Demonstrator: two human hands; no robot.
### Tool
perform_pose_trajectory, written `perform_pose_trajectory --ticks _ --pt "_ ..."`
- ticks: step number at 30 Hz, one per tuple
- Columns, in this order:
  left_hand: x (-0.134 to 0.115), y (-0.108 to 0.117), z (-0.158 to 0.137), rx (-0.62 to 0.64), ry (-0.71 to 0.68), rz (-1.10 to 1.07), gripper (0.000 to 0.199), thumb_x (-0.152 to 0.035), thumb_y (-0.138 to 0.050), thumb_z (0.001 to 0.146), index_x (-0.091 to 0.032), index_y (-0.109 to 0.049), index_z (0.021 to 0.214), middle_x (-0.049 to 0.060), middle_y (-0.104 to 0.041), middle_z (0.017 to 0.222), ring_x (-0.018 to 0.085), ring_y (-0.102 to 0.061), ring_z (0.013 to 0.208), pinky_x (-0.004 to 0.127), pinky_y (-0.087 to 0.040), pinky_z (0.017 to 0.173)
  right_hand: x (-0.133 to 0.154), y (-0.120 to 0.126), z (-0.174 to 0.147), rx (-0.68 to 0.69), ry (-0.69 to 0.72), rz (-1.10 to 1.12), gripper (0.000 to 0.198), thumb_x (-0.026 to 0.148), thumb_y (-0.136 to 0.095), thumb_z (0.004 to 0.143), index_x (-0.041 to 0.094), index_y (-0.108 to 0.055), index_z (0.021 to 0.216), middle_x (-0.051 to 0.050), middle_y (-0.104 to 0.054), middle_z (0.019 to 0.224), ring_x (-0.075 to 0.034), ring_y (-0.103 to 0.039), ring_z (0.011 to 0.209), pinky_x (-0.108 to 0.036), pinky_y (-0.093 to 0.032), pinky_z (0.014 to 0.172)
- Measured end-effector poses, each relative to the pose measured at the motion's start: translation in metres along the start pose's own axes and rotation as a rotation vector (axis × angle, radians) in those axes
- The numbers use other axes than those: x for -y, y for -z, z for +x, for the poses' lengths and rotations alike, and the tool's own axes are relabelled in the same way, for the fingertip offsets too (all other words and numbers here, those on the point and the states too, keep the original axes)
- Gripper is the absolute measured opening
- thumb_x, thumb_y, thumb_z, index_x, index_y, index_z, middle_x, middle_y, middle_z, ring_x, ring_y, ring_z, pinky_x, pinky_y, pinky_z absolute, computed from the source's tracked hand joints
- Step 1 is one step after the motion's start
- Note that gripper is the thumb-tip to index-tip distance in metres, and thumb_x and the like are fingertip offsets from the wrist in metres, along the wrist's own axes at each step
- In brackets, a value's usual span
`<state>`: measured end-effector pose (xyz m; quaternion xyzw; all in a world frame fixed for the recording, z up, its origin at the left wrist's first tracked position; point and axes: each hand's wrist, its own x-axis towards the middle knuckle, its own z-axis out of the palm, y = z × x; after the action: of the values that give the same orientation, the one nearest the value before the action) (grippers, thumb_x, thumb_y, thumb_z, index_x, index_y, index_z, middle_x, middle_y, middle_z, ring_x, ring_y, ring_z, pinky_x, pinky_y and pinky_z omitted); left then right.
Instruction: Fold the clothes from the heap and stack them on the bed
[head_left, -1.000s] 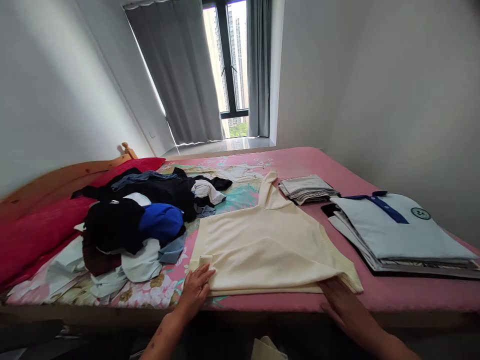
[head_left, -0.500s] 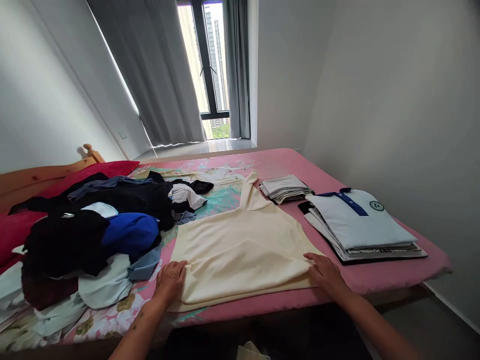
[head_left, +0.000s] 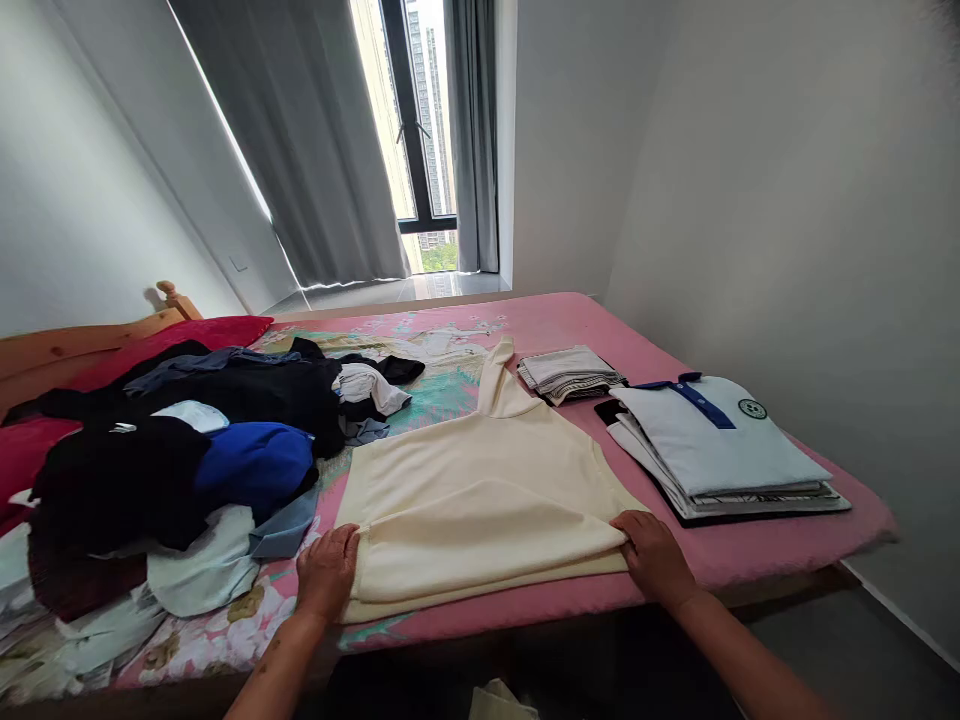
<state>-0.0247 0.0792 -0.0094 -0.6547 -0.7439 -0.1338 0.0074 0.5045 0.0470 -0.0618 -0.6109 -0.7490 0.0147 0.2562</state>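
A cream hooded sweatshirt (head_left: 480, 480) lies on the bed's near edge, its hood pointing away from me and its body folded up in layers. My left hand (head_left: 328, 573) is closed on its left side edge near the front. On the opposite side my right hand (head_left: 654, 555) pinches the edge, and the cloth sags in a soft crease between the two hands. The fingertips of both hands are partly hidden by the fabric.
Loose dark, blue and white clothes (head_left: 259, 470) are heaped on the left of the bed. Folded shirts (head_left: 735, 450) are stacked at the right, beside a smaller folded pile (head_left: 571, 372). Pink sheet (head_left: 562, 315) covers the bed; a wooden headboard (head_left: 90, 345) stands left.
My left hand has shifted slightly left and down along the sweatshirt's edge. The right hand has stayed at its edge, moving very little. The view has tilted slightly.
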Motion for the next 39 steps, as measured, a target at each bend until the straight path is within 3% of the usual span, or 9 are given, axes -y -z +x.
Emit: perform_pose_trajectory --ticks 3,7,12,18,27,35,37,39 --pt "0.002 0.002 0.001 0.045 0.066 -0.044 0.034 -0.040 -0.035 0.087 -0.023 -0.057 0.107 0.005 -0.065 0.110 0.023 -0.057 0.103 0.037 -0.035 0.090 0.000 -0.002 -0.002 -0.025 0.071 0.006 0.040 0.011 -0.043 0.074 0.018 -0.054 0.112 -0.009 -0.060 0.110 -0.024 -0.051 0.105 -0.040 -0.039 0.089" --pt "0.004 0.009 0.003 0.129 0.186 -0.078 0.044 -0.053 -0.038 0.083 -0.024 -0.056 0.109 0.005 -0.069 0.094 0.024 -0.062 0.093 0.036 -0.038 0.079 -0.001 -0.003 -0.004 -0.027 0.110 -0.008 0.032 0.014 -0.044 0.078 0.020 -0.056 0.107 -0.008 -0.061 0.105 -0.024 -0.053 0.101 -0.039 -0.041 0.086" --pt "0.000 0.016 0.003 0.224 0.214 -0.121 0.039 -0.058 -0.040 0.079 -0.024 -0.058 0.076 0.000 -0.067 0.071 0.023 -0.063 0.074 0.029 -0.037 0.061 0.005 -0.004 -0.003 -0.084 0.169 -0.051 0.043 0.012 -0.047 0.077 0.017 -0.051 0.120 -0.010 -0.059 0.112 -0.024 -0.051 0.106 -0.039 -0.040 0.090" --pt "-0.012 0.020 -0.003 0.137 0.157 -0.172 0.030 -0.047 -0.030 0.089 -0.024 -0.049 0.088 0.002 -0.064 0.080 0.019 -0.061 0.076 0.027 -0.036 0.065 0.007 0.002 -0.002 -0.087 0.261 -0.105 0.026 0.016 -0.046 0.085 0.022 -0.063 0.104 -0.007 -0.064 0.100 -0.022 -0.055 0.096 -0.036 -0.042 0.083" --pt "0.000 0.017 -0.021 0.133 0.150 -0.141 0.026 -0.044 -0.036 0.090 -0.023 -0.050 0.098 0.004 -0.067 0.093 0.020 -0.062 0.084 0.026 -0.036 0.065 -0.004 -0.006 -0.018 -0.111 0.309 -0.134 0.035 0.020 -0.046 0.086 0.020 -0.057 0.120 -0.008 -0.063 0.108 -0.021 -0.055 0.100 -0.037 -0.043 0.088" --pt "0.002 0.011 -0.021 0.028 0.131 -0.113 0.027 -0.045 -0.042 0.087 -0.023 -0.056 0.094 0.003 -0.067 0.082 0.021 -0.063 0.074 0.028 -0.039 0.061 -0.002 -0.003 -0.027 -0.077 0.318 -0.220 0.047 0.023 -0.048 0.080 0.028 -0.050 0.127 -0.004 -0.056 0.126 -0.025 -0.047 0.117 -0.045 -0.036 0.096" --pt "0.003 0.011 -0.023 -0.040 0.121 -0.116 0.028 -0.042 -0.043 0.086 -0.021 -0.056 0.098 0.005 -0.067 0.083 0.022 -0.063 0.076 0.032 -0.044 0.065 0.003 0.001 -0.026 -0.077 0.308 -0.218 0.047 0.024 -0.047 0.079 0.027 -0.051 0.126 -0.004 -0.055 0.128 -0.026 -0.046 0.119 -0.049 -0.032 0.099" --pt "0.000 0.012 -0.027 -0.127 0.082 -0.125 0.033 -0.037 -0.042 0.086 -0.016 -0.052 0.109 0.010 -0.065 0.098 0.025 -0.061 0.092 0.037 -0.046 0.079 0.014 0.004 -0.022 -0.104 0.292 -0.187 0.044 0.025 -0.045 0.081 0.025 -0.051 0.124 -0.005 -0.055 0.128 -0.026 -0.045 0.121 -0.052 -0.028 0.102"
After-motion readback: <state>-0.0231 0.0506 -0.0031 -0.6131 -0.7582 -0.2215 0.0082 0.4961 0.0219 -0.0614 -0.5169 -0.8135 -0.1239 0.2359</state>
